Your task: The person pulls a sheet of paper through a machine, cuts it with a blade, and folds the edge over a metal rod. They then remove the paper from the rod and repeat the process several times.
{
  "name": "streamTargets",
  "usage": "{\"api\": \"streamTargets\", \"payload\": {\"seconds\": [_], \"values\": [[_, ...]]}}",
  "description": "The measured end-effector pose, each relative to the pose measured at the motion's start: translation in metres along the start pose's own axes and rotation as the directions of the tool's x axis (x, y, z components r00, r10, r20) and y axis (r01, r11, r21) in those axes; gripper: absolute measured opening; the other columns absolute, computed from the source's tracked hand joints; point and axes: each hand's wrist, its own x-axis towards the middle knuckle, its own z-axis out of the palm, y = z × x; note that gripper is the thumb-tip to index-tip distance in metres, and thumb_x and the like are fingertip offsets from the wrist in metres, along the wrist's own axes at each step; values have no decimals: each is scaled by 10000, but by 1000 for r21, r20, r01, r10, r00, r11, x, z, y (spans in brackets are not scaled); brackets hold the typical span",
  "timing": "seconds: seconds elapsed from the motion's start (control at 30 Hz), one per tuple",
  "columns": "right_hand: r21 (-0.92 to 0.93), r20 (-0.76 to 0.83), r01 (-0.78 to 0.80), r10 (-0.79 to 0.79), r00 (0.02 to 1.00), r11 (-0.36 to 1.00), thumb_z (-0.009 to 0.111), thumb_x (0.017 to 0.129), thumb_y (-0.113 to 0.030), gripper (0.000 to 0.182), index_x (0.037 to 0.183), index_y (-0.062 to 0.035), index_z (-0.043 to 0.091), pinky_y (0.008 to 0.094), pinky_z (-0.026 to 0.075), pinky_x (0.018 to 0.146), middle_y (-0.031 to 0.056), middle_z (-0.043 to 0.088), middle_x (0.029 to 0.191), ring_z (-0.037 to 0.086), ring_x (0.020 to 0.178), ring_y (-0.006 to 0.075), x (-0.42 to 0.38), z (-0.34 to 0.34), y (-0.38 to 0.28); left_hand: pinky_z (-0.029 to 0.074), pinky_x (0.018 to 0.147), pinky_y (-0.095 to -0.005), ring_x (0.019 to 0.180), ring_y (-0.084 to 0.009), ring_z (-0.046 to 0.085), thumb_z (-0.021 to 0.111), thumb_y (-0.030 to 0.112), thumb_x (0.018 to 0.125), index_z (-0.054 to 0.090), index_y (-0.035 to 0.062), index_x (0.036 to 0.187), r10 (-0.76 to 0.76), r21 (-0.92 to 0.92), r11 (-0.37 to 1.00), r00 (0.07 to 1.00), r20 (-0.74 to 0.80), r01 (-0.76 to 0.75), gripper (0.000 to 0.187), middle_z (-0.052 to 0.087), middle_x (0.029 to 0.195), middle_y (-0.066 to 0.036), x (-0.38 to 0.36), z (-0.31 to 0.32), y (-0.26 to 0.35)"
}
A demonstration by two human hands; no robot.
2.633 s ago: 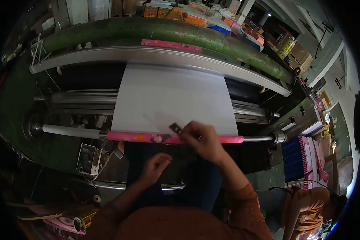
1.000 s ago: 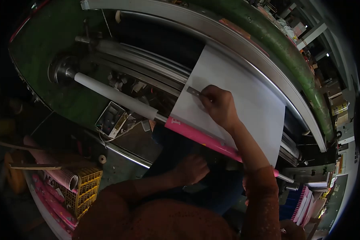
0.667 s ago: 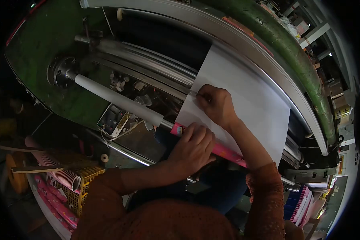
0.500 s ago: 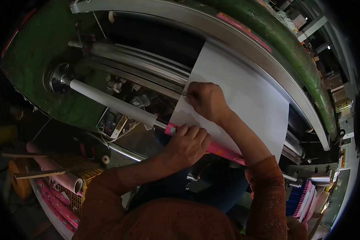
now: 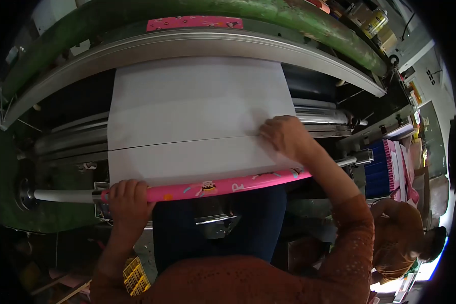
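My left hand point(image 5: 129, 198) is wrapped round the left end of a pink patterned roll point(image 5: 220, 187) on a bar. My right hand point(image 5: 286, 136) has its fingers bent together near the right edge of a white sheet point(image 5: 197, 109); what they hold, if anything, is too small to make out. A thin dark line crosses the sheet from its left edge towards my right hand. The sheet comes down from under a metal beam point(image 5: 197, 43) to the pink roll.
A green roller point(image 5: 197, 12) spans the back. Metal rollers point(image 5: 324, 117) lie at both sides of the sheet. A co-worker point(image 5: 397, 233) is at the right, near blue and pink stacked material point(image 5: 377, 169). A yellow crate point(image 5: 136, 276) stands at lower left.
The view has turned and shifted right. My right hand has moved across the sheet from its left edge to near its right edge, and a dark line now crosses the sheet. My left hand remains on the roll.
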Motion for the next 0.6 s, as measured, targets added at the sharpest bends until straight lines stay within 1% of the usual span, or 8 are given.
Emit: {"api": "streamTargets", "payload": {"seconds": [0.07, 0.17, 0.23, 0.27, 0.37, 0.47, 0.57, 0.6], "values": [[-179, 102, -156, 176, 979, 971, 589, 779, -130, 96, 809, -41, 604, 441, 489, 651, 119, 603, 755, 609, 730, 332, -59, -5, 57, 439, 780, -449, 868, -292, 558, 736, 235, 667, 548, 69, 943, 20, 17, 1000, 1000, 5, -20, 373, 555, 911, -99, -4, 3, -5], [-348, 40, -266, 298, 954, 899, 619, 784, -74, 65, 816, -18, 609, 385, 497, 623, 115, 597, 741, 618, 691, 300, -109, -40, 77, 446, 771, -451, 854, -300, 556, 748, 158, 616, 544, 68, 951, 75, 32, 997, 997, -34, -73, 403, 549, 917, -97, -5, 9, -12], [319, -412, -406, 511, 754, 856, 648, 775, 19, 74, 834, -2, 608, 318, 491, 610, 112, 610, 766, 622, 670, 253, -114, -64, 24, 450, 753, -428, 859, -306, 552, 753, 145, 615, 540, 69, 958, 87, 13, 996, 995, 45, -87, 410, 545, 911, -98, -2, 9, -9], [346, -507, -369, 503, 700, 863, 685, 706, 79, 156, 824, 12, 608, 338, 510, 642, 127, 623, 768, 631, 692, 288, -117, -63, 7, 450, 753, -428, 859, -306, 552, 753, 145, 615, 540, 69, 958, 106, 12, 994, 993, 47, -106, 410, 545, 911, -98, 6, 9, 4], [384, -587, -205, 409, 699, 900, 677, 735, 61, 125, 821, 1, 610, 330, 508, 635, 122, 634, 783, 635, 705, 279, -126, -31, -17, 450, 707, -409, 825, -297, 548, 720, 143, 670, 531, 62, 922, 172, -78, 983, 978, 119, -164, 325, 532, 848, -105, 52, 11, 80], [616, -501, -290, 649, 573, 732, 687, 772, 35, 106, 836, -3, 611, 316, 499, 621, 112, 637, 794, 626, 687, 259, -149, -5, -33, 454, 681, -385, 800, -263, 553, 631, 162, 751, 538, 57, 875, 278, -93, 959, 956, 96, -269, 187, 533, 822, -91, 101, 39, 168], [637, -534, -346, 718, 447, 689, 678, 797, 26, 86, 850, 4, 614, 285, 482, 599, 116, 626, 785, 612, 655, 232, -187, 4, -40, 458, 656, -355, 777, -219, 570, 589, 186, 770, 567, 80, 856, 299, -60, 953, 954, 10, -298, 138, 557, 804, -61, 145, 67, 261], [649, -527, -380, 749, 402, 660, 672, 810, 25, 75, 858, 6, 618, 243, 455, 589, 81, 622, 758, 588, 632, 145, -204, 12, -38, 465, 662, -354, 778, -211, 580, 612, 203, 760, 576, 90, 858, 294, -39, 955, 956, 0, -294, 154, 570, 803, -55, 158, 74, 292]]}}
